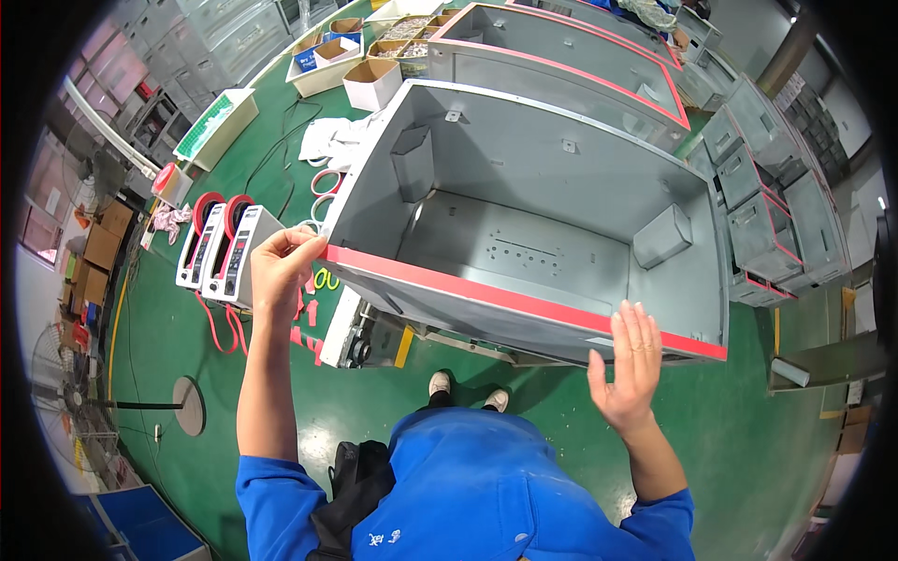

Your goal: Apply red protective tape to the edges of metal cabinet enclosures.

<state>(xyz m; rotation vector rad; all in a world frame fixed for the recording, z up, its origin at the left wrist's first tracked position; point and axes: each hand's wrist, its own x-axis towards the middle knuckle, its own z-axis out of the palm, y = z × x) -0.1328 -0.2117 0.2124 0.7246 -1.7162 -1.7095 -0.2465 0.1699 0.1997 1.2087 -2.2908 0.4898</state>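
We are pinching the red tape strip [486, 292] at its left end with our left hand [281, 266]; it is running rightward along the grey cabinet [552, 178] rim toward our open, empty right hand [629, 360].

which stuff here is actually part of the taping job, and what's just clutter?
In use: left hand pinching the red tape strip at the corner of the grey metal box; right hand open by the near edge; tape dispensers.

Lying about: cardboard boxes, white cloth, floor fan.
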